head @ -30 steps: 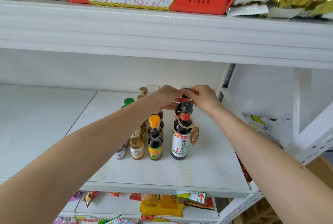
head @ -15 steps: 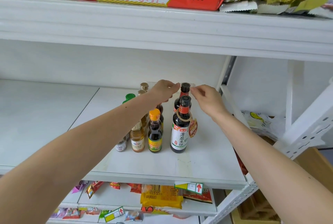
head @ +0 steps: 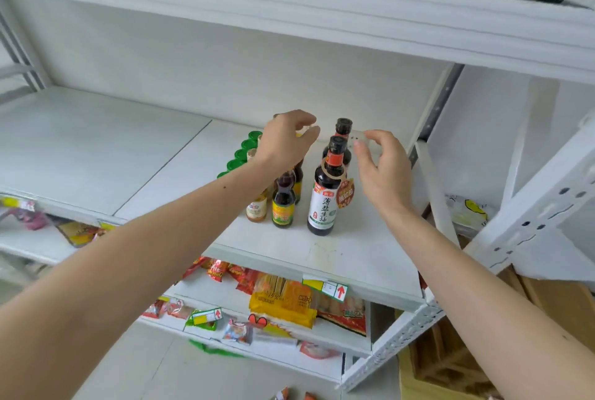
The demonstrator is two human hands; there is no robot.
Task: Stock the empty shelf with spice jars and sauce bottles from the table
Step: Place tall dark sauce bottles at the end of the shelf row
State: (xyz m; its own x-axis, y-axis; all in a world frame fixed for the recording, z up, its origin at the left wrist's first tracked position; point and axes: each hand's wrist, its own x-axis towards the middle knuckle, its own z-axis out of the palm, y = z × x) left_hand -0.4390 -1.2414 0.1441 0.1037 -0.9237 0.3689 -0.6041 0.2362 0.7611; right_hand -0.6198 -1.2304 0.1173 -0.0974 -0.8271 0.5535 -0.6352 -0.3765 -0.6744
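Shelf (head: 96, 154) held, left to right: green-capped jars (head: 246, 150), a pale bottle (head: 256, 210), a small dark sauce bottle (head: 283, 203), then two tall soy sauce bottles (head: 325, 196) in file front to back, all upright, long axes vertical. Left hand (head: 286, 138) hung over the middle row, fingers loosely curled, gripping nothing visible. Right hand (head: 383, 167) was just right of the tall necks, fingers relaxed and apart, empty. Tall bottles stood between the hands; the right appeared nearer. Desk not in view.

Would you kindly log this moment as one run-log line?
left hand: open, above bottles | right hand: open, beside tall soy sauce bottle | bottle: upright on shelf
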